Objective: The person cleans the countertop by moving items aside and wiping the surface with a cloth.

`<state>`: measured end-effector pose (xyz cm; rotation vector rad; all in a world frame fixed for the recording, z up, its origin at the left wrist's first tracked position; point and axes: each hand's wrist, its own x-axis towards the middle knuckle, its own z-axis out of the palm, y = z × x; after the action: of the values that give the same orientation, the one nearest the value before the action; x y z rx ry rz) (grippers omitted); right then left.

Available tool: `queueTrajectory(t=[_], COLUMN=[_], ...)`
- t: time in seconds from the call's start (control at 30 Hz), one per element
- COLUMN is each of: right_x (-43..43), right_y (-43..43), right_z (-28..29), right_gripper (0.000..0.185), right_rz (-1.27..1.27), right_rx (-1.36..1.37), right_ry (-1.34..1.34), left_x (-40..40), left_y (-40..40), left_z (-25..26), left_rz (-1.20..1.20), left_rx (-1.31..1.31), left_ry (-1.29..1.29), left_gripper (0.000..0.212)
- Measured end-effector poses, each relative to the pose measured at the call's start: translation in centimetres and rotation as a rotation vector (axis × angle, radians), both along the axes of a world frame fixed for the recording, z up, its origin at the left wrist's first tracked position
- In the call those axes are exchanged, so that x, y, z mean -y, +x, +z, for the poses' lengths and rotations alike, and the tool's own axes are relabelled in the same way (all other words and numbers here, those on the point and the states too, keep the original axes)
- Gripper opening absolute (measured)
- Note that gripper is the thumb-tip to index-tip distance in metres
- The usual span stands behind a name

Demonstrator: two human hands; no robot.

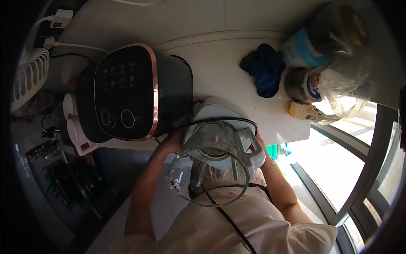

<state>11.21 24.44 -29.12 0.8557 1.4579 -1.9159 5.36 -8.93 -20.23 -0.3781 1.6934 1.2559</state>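
A blender with a clear glass jug (219,136) and a white base (219,108) is at the counter's front edge, close against my body. Its open, round rim faces up toward me, and the white jug handle (255,152) points to the right. My left hand (173,140) grips the left side of the base, its fingers mostly hidden. On the other side, my right hand (260,143) holds the base behind the handle, largely covered by it. A black power cord (222,118) loops across the base behind the jug.
Left of the blender stands a black air fryer (127,95) with copper-coloured trim. A dark blue cloth or bag (268,71) lies at the back right. Beside it are a lidded jar (299,84), a yellow packet (301,111) and a clear plastic bag (345,85). Windows (336,158) border the right.
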Motion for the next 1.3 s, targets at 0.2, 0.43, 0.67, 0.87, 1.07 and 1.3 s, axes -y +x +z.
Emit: queueTrajectory(t=[0.2,0.43,0.67,0.87,1.07,1.3], right_x=[1.8,3.1,1.8,1.3,1.1,1.1], right_y=[-3.3,-4.8,-2.0,-2.0,-2.4,-3.8], right_z=[4.9,8.9,4.1,6.6,7.6,8.0], right_gripper=[0.059,0.048,0.059,0.058,0.057,0.055], right_rz=[-0.345,-0.253,-0.435,-0.405,-0.381,-0.379], right_rx=[0.222,0.026,0.283,0.264,0.243,0.193], right_ry=[-0.538,-0.492,-0.769,-0.607,-0.493,-0.437], left_x=[1.3,-1.5,-1.8,-1.7,-1.3,-0.8], left_y=[0.5,1.7,2.4,3.6,5.3,1.5], left_z=[-2.9,-5.0,-4.2,-4.7,-7.4,-6.3], left_rz=[-0.034,0.284,0.324,0.287,0.324,0.390], left_rx=[-0.055,-0.150,-0.172,-0.112,-0.115,0.202], left_ry=[-0.010,0.239,0.295,0.283,0.321,0.202], left_gripper=[0.043,0.048,0.054,0.055,0.056,0.048])
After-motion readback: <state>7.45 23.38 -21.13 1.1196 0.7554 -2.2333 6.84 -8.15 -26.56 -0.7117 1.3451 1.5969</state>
